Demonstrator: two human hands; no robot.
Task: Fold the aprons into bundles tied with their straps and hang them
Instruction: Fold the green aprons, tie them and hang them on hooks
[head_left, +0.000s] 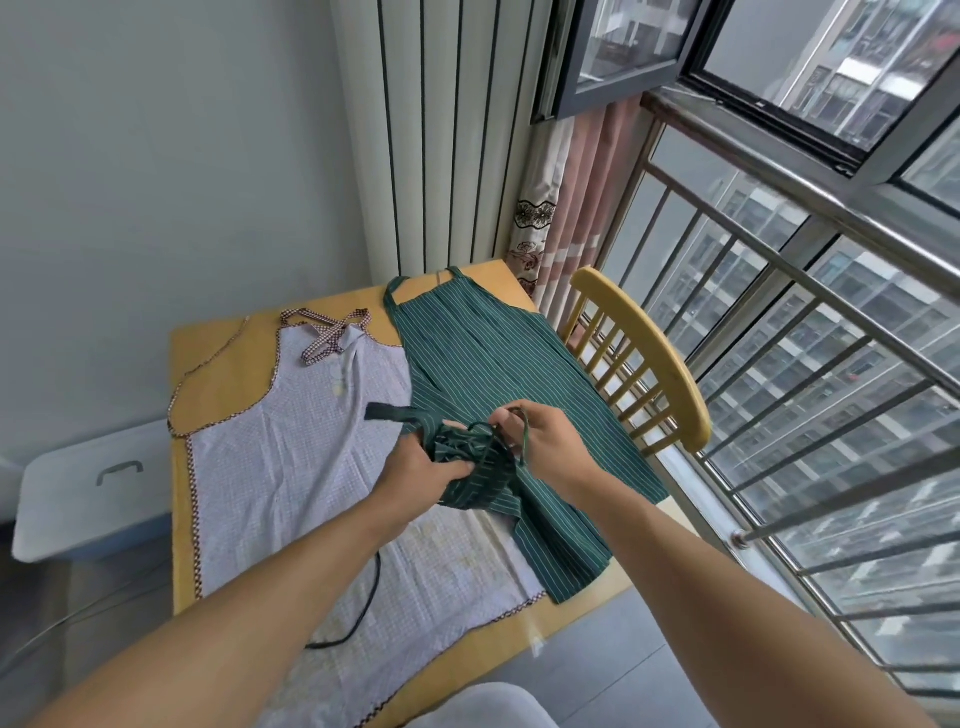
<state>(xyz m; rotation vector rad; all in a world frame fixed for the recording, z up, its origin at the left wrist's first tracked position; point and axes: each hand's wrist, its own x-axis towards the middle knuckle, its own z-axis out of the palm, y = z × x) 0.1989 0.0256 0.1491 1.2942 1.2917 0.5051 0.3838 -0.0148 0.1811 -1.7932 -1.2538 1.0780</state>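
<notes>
A green striped apron (483, 353) is spread on the desk (228, 358), its near edge gathered between the hands. The bunched cloth is gripped by the left hand (423, 462) so that the strap (524, 441), pinched by the right hand (545, 441), can probably be wound around it. Just left of the hands, a pale checked apron (291, 441) lies flat. No legible writing is visible.

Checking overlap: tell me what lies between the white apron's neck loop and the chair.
Head view: the green striped apron lies spread on the table between them.
</notes>
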